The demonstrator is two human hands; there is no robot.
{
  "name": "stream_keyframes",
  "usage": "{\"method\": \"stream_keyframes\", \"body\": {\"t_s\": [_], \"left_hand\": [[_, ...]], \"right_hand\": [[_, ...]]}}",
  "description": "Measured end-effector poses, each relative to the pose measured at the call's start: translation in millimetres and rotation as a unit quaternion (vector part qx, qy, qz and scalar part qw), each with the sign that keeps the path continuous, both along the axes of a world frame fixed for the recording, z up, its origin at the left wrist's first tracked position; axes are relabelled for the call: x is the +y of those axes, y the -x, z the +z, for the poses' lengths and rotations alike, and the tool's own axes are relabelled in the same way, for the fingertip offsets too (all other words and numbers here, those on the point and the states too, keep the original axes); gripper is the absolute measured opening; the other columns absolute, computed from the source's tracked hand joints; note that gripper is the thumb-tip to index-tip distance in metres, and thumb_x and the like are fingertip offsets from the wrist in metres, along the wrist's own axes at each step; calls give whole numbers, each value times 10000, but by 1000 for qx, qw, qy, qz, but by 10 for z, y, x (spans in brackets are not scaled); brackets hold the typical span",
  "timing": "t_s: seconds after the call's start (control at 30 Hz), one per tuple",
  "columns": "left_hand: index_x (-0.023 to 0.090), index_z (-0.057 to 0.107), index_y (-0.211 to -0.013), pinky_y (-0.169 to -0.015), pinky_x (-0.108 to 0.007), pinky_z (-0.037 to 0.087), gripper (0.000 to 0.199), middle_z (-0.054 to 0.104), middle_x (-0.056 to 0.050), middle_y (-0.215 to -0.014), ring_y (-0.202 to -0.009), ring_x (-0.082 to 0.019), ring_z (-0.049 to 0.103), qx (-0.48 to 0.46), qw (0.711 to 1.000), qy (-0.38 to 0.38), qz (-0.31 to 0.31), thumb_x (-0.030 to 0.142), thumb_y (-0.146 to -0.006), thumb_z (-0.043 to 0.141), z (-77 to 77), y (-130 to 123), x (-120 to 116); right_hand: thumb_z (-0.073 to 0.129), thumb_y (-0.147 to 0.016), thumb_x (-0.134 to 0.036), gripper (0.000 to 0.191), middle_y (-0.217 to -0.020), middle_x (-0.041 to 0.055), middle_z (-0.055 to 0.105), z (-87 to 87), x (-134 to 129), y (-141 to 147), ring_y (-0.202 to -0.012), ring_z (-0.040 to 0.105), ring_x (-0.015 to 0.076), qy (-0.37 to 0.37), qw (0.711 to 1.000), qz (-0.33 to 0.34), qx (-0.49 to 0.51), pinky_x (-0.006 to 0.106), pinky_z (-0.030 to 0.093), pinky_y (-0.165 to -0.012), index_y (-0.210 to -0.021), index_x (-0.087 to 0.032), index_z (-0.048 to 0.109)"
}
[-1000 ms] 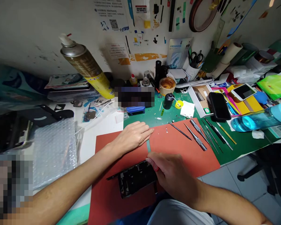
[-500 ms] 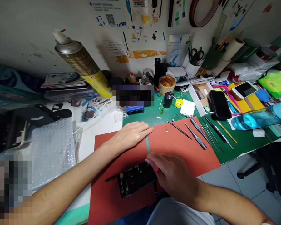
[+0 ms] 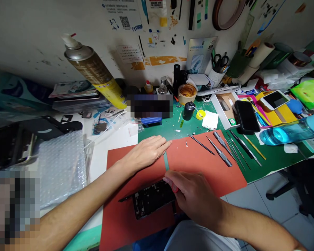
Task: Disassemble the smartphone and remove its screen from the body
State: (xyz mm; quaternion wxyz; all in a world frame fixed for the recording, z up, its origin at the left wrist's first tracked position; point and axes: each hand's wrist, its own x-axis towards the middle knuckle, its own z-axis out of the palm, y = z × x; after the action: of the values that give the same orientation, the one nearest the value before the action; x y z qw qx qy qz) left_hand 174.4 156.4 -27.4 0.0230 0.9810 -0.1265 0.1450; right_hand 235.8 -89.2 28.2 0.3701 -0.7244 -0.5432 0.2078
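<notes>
An opened phone (image 3: 153, 200) lies on the orange mat (image 3: 136, 230), with its dark inner parts showing. A thin black panel edge (image 3: 125, 198) sticks out at its left. My right hand (image 3: 195, 193) covers the phone's right end and is closed in a pinch around a small red-handled tool (image 3: 174, 188). The tool's tip is hidden by the fingers. Further up the mat, my left hand (image 3: 151, 150) lies palm down, its fingers stretched and close together. The fingertips rest by the upper end of a grey-green strip (image 3: 166, 162) that crosses the mat between both hands.
Tweezers (image 3: 219, 151) and several slim tools lie right of my hands. A dark bottle (image 3: 188, 111), a white tray (image 3: 225, 109), a black phone (image 3: 247, 116) and a blue water bottle (image 3: 290, 130) stand or lie behind. Bubble wrap (image 3: 61, 167) and a spray can (image 3: 94, 69) are left.
The whole view has shifted slightly to the right. Both hands and the opened phone keep nearly the same places on the mat.
</notes>
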Motion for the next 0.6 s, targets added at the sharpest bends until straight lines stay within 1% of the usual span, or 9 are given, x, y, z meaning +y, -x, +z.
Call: {"method": "stream_keyframes", "body": {"t_s": [0.13,0.27,0.33,0.4,0.47,0.5,0.57,0.6], "left_hand": [[146,707,-1242,-688,-320,461,349,631,-53,-862,-791,-195,596,0,1000,4,11,250,-1157,385,-3,-10,0],[136,728,-1214,-650,-311,470,365,638,-53,-846,-753,-191,601,3,1000,11,16,269,-1156,393,-5,-28,8],[126,732,-1232,-648,-309,490,383,657,-61,-852,-752,-194,617,5,1000,15,13,273,-1157,386,17,-26,23],[124,723,-1275,-696,-303,533,389,701,-79,-903,-795,-192,659,6,999,35,10,272,-1158,383,80,4,49],[147,737,-1243,-769,-299,563,358,745,-84,-952,-845,-184,698,7,995,96,28,284,-1153,419,189,85,85],[162,754,-1175,-781,-295,564,334,756,-72,-939,-835,-176,704,8,989,138,49,299,-1146,451,257,153,102],[183,762,-1006,-755,-284,554,305,759,-39,-861,-757,-157,694,13,966,229,121,342,-1122,530,401,355,124],[189,758,-967,-745,-280,554,302,764,-27,-842,-731,-150,692,21,949,272,161,368,-1108,561,467,488,122]], "right_hand": [[497,-1005,-41,231,-794,-46,710,-6,-5,4,-638,613,129,-9,1000,1,-2,282,330,-606,-1052,-232,618],[500,-1033,-74,197,-769,-52,689,-9,-4,5,-616,586,125,-10,1000,-2,-5,286,318,-596,-1019,-230,618],[489,-1050,-90,195,-765,-50,685,-8,-3,4,-612,578,124,-12,1000,-3,-7,285,317,-592,-1009,-230,618],[476,-1075,-117,199,-761,-49,682,-5,1,0,-605,569,124,-10,1000,-7,-10,282,318,-587,-1012,-232,625],[463,-1096,-146,214,-753,-44,679,-2,9,-7,-603,568,126,-9,1000,-8,-13,276,327,-588,-1001,-232,634],[457,-1102,-159,228,-746,-41,676,0,15,-12,-606,572,126,-10,1000,-9,-15,271,334,-591,-980,-232,634],[450,-1109,-183,263,-729,-35,668,5,26,-23,-610,585,124,-12,1000,-10,-13,259,346,-595,-920,-234,625],[448,-1111,-197,280,-709,-37,657,7,31,-29,-595,583,120,-11,1000,-12,-13,252,346,-587,-894,-236,622]]}}
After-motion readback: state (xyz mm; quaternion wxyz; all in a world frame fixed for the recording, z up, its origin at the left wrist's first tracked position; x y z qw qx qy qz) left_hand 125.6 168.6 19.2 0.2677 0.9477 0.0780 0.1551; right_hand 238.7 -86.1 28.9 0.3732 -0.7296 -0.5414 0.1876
